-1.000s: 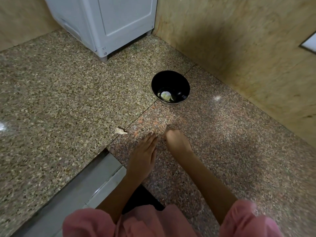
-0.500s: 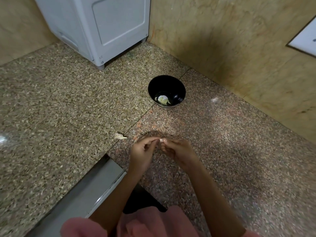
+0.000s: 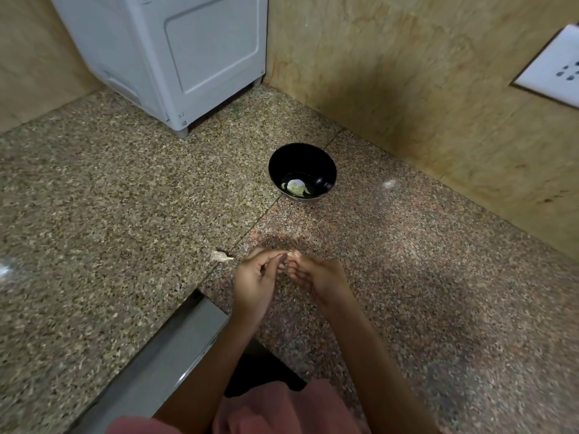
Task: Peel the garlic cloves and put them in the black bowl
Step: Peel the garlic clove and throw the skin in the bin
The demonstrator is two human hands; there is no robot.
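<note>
The black bowl [image 3: 302, 161] stands on the granite counter near the wall corner, with pale peeled garlic [image 3: 296, 187] lying at its bottom. Below it, my left hand [image 3: 258, 281] and my right hand [image 3: 316, 277] meet fingertip to fingertip above the counter. Between them they pinch a small pale garlic clove [image 3: 291, 254], mostly hidden by the fingers. A scrap of dry garlic skin [image 3: 220, 257] lies on the counter just left of my left hand.
A grey-white appliance [image 3: 188, 57] stands at the back left on small feet. Beige stone walls close the back and right, with a white socket plate [image 3: 554, 70]. A steel sink edge [image 3: 163, 355] drops away at the lower left.
My hands lifted off the counter, where they were pressed flat and fisted, and came together pinching the clove. The camera view tilted upward a little.
</note>
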